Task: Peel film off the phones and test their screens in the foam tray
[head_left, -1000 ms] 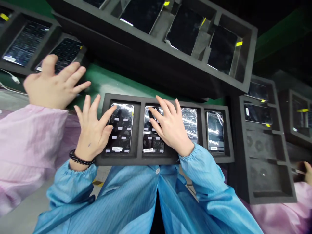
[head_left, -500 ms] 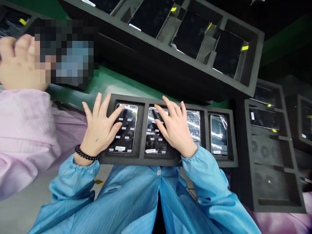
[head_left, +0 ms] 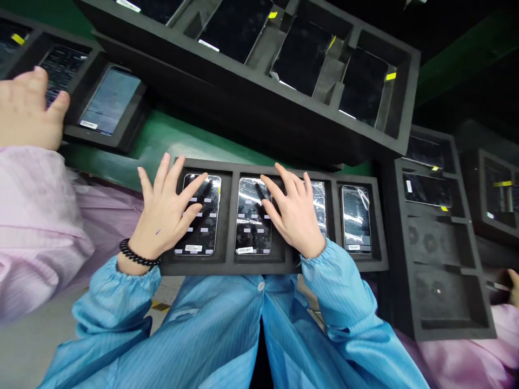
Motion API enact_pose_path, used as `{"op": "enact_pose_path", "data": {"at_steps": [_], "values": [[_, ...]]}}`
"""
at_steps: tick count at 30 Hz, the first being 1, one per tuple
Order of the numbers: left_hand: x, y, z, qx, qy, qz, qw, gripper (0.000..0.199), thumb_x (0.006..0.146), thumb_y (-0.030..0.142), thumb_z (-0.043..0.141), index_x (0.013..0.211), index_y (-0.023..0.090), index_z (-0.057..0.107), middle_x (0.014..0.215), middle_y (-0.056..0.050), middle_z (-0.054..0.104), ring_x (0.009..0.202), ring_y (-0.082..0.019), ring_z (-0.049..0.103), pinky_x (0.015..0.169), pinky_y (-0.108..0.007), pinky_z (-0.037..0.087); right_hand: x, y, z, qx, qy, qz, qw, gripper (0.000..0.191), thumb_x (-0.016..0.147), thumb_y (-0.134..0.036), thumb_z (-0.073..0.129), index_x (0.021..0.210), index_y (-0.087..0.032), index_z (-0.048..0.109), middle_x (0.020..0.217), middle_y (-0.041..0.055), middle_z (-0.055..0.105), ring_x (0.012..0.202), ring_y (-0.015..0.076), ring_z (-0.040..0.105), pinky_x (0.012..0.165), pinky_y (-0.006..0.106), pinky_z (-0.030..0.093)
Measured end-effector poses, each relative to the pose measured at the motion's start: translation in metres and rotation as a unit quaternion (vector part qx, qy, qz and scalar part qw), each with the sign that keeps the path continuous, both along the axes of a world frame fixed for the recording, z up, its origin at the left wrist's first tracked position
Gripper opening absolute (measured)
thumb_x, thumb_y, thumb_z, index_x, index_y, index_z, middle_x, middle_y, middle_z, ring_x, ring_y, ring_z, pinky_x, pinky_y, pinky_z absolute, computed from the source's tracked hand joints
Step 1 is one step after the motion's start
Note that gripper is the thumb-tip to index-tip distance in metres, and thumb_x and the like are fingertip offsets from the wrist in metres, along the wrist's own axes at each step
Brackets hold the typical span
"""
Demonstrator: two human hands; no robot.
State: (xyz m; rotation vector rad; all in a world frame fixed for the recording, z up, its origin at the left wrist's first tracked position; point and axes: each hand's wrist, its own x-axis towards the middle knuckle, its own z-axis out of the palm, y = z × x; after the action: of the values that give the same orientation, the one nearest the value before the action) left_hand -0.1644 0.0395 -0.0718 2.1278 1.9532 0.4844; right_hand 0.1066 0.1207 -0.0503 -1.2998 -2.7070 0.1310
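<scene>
Co-worker's cut-off hand (head_left: 26,116) has been drawn farther from the tray (head_left: 231,268), its phones (head_left: 253,240) part-hidden by left hand (head_left: 166,210) and right hand (head_left: 298,216), both spread.

green table (head_left: 166,138), pink sleeve (head_left: 36,232) at left

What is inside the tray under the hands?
Four phones in a row. The right hand hides much of the third from left and some of the second; the left hand, part of the first.
</scene>
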Motion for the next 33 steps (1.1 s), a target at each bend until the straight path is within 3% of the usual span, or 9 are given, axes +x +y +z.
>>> {"op": "enact_pose_path", "data": {"at_steps": [5,10,14,18,24,33], "values": [[0.003,0.003,0.0,0.002,0.01,-0.016,1.0,0.052,0.105,0.046,0.03,0.153,0.031,0.043,0.174,-0.008,0.006,0.16,-0.038,0.002,0.122,-0.074,-0.003,0.007,-0.002,0.001,0.011,0.005,-0.01,1.0,0.04,0.106,-0.037,0.04,0.135,-0.019,0.061,0.159,0.0174,0.044,0.139,0.0315,0.047,0.122,0.066,0.027],[0.007,0.009,-0.001,-0.042,0.024,-0.044,0.998,0.053,0.105,0.049,0.029,0.152,0.032,0.043,0.173,-0.011,0.012,0.16,-0.038,0.005,0.12,-0.077,0.002,0.009,-0.002,-0.004,0.008,-0.008,-0.01,1.0,0.04,0.106,-0.037,0.042,0.137,-0.021,0.06,0.16,0.0176,0.043,0.139,0.0328,0.048,0.12,0.068,0.029],[0.002,0.004,0.004,0.01,-0.004,-0.002,1.0,0.061,0.104,0.053,0.026,0.156,0.024,0.038,0.171,-0.016,0.015,0.16,-0.039,0.007,0.122,-0.074,0.001,0.016,-0.006,0.0,0.022,0.018,-0.017,0.999,0.041,0.105,-0.035,0.043,0.139,-0.02,0.058,0.158,0.0181,0.046,0.137,0.032,0.05,0.12,0.067,0.03],[-0.008,-0.019,0.007,0.085,-0.034,0.043,0.995,0.066,0.102,0.059,0.016,0.154,0.029,0.043,0.171,-0.011,0.019,0.159,-0.038,0.009,0.122,-0.072,-0.001,0.027,-0.019,0.007,0.036,0.053,-0.016,0.998,0.034,0.105,-0.033,0.045,0.128,-0.02,0.067,0.155,0.0159,0.05,0.135,0.03,0.052,0.122,0.064,0.028],[-0.018,-0.05,-0.002,0.076,-0.033,0.033,0.996,0.049,0.105,0.049,0.024,0.151,0.045,0.043,0.172,0.002,0.018,0.16,-0.036,0.009,0.123,-0.073,-0.003,0.023,-0.033,0.005,0.017,0.04,0.03,0.999,0.033,0.105,-0.033,0.047,0.128,-0.024,0.067,0.158,0.0141,0.048,0.137,0.0295,0.051,0.122,0.065,0.028],[-0.015,-0.05,-0.012,0.062,-0.02,0.02,0.998,0.05,0.105,0.047,0.025,0.153,0.047,0.035,0.173,0.002,0.014,0.16,-0.037,0.007,0.122,-0.076,-0.002,0.0,-0.023,-0.001,0.023,0.013,0.072,0.997,0.036,0.105,-0.035,0.044,0.133,-0.02,0.063,0.158,0.0166,0.046,0.138,0.0298,0.05,0.121,0.066,0.029]]}}
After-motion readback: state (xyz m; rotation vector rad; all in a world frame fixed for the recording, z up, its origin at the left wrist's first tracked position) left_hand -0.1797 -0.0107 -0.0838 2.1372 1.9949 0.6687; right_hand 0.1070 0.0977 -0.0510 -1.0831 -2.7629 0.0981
